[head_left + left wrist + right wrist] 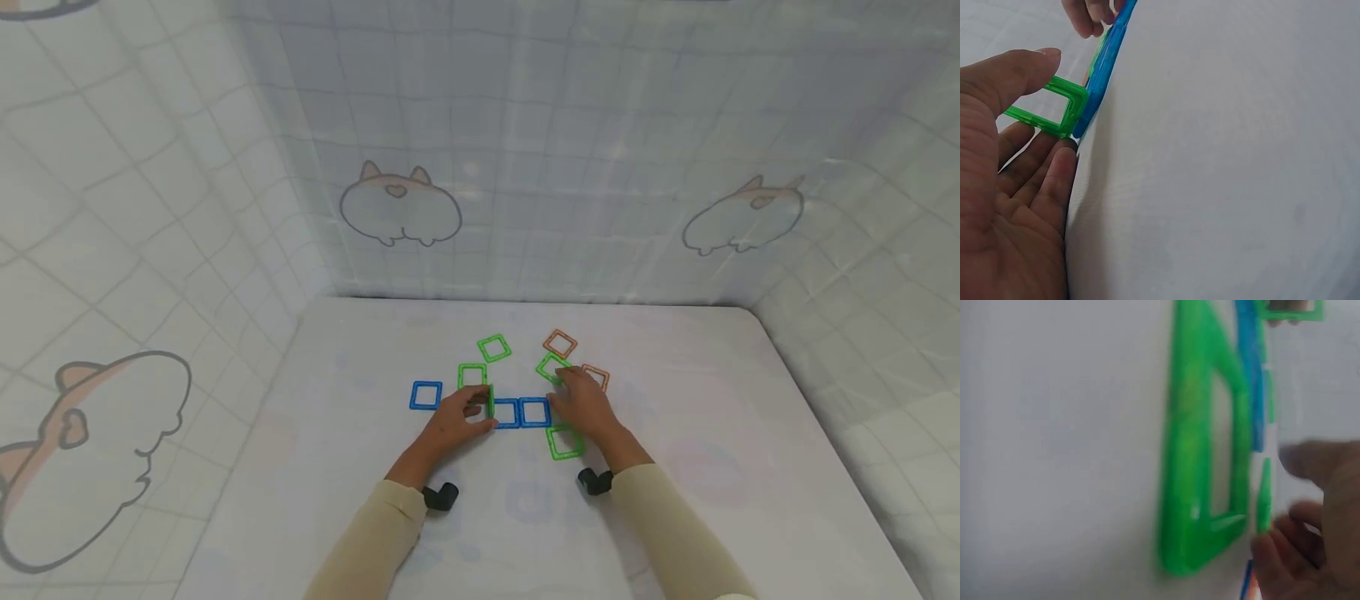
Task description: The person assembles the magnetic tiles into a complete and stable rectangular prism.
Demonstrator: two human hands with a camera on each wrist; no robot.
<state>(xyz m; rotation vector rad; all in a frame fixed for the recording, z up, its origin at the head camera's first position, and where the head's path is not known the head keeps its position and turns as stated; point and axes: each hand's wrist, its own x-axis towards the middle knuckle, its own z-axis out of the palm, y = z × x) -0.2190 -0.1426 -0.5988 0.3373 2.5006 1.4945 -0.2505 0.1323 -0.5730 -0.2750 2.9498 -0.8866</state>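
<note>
Two blue square magnetic tiles (pixel 535 412) lie side by side on the white surface. At their left end, my left hand (pixel 453 421) pinches a green magnetic tile (pixel 1072 103) between thumb and fingers. It stands upright against the blue edge in the left wrist view. My right hand (pixel 585 404) is at the other end of the blue pair. Its fingertips touch a flat green tile (pixel 550 367), while the thumb (pixel 1300 461) stays apart from it. Another green tile (pixel 565 442) lies just below the right hand, large and blurred in the right wrist view.
Loose green tiles (pixel 494 347) lie behind the left hand, one partly covered by it. A separate blue tile (pixel 426 395) lies to the left. Orange tiles (pixel 560 343) sit behind the right hand. Patterned fabric walls (pixel 525 167) enclose the table (pixel 360 350).
</note>
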